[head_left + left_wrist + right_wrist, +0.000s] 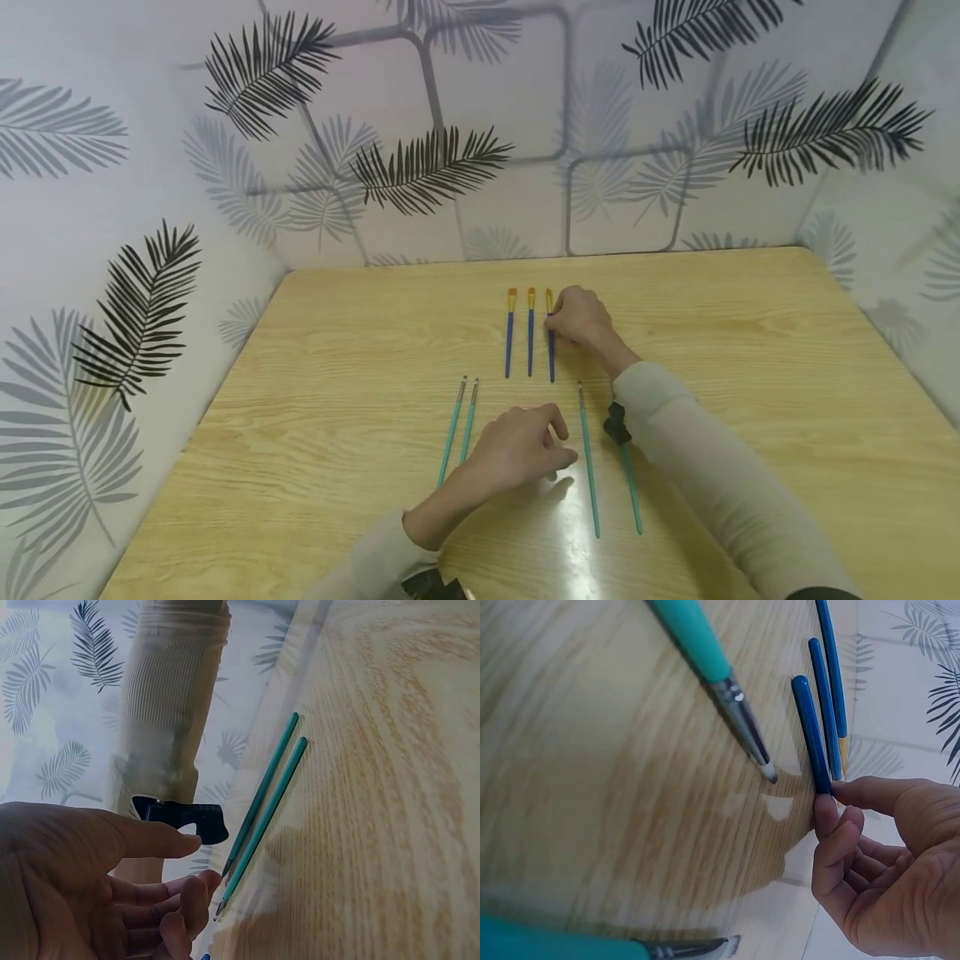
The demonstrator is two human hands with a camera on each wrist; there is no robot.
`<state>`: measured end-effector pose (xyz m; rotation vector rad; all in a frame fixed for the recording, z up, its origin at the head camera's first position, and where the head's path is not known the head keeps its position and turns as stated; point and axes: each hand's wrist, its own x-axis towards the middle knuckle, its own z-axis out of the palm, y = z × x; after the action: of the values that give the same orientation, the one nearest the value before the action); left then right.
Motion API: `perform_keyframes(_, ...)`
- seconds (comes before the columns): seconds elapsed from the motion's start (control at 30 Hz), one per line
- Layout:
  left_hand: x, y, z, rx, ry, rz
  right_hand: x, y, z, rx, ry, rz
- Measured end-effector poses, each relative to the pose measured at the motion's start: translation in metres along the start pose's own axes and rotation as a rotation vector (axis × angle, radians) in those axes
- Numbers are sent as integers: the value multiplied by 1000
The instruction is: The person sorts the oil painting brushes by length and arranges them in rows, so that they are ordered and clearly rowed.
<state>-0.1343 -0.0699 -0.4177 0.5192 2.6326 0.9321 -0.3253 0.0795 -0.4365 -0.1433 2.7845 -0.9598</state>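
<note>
In the head view, my right hand [581, 318] pinches the rightmost blue-handled paintbrush [552, 358] between thumb and fingertips. That brush lies at the end of a row beside a middle blue paintbrush [531, 342] and a left blue paintbrush [509, 343], orange bristles pointing away. The right wrist view shows the thumb and index finger at the pinched blue handle [810, 735]. My left hand [517, 450] hangs over the table with loosely bent fingers and nothing in it. It partly covers the inner of two teal paintbrushes [452, 433] at its left.
Right of the left hand lies a teal paintbrush [588, 458]; another teal paintbrush [632, 492] is partly hidden under the right sleeve and wrist strap. The wood-grain table [360, 333] meets a leaf-patterned wall [510, 208] at the back.
</note>
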Motion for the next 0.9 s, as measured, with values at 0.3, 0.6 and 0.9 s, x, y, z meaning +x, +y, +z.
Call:
perform_keyframes(0.3, -3, 0, 2, -11, -6, -15, 1, 1, 4, -20, 17, -3)
perform_keyframes(0.6, -2, 2, 1, 15, -4, -3, 0, 1, 1, -17, 25, -6)
perform_keyframes(0.9, -2, 2, 2, 18, -6, 13, -7, 3, -3, 3, 23, 30)
